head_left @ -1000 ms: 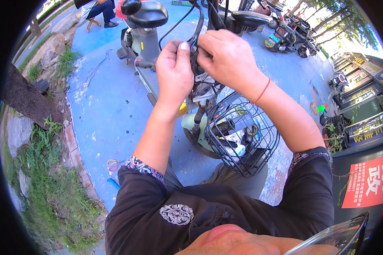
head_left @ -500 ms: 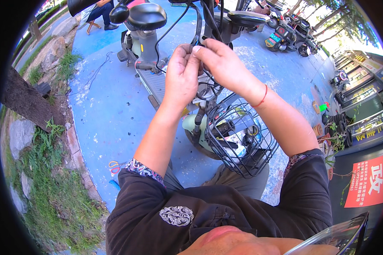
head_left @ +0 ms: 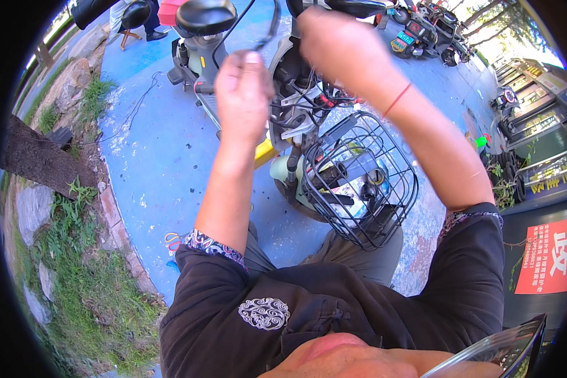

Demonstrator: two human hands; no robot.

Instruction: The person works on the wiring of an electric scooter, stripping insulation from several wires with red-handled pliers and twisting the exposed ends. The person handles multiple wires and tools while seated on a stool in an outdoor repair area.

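Work looks partway to us: the black cable (head_left: 275,26) is in hand and loose along the stretch we see, and the wiring (head_left: 324,96) at the front of the scooter (head_left: 284,171) lies exposed, so we judge it unfinished. What exactly is done, or how much is left, we can't tell.

Cable sits near the top edge, above the scooter's front end, between the two hands. Its long axis runs from the left hand's fingertips up and rightward, bending toward near-vertical and out of view; its upper end is cut off, so we don't call that one.

Left hand (head_left: 242,91): fingers curled, thumb closed against them, seemingly pinching the cable's lower part; slight blur. Right hand (head_left: 346,47): motion-blurred, knuckles up, fingertips hidden, so we can't tell how open or whether it grips anything. Wire basket (head_left: 374,214) is below, nearer the person.
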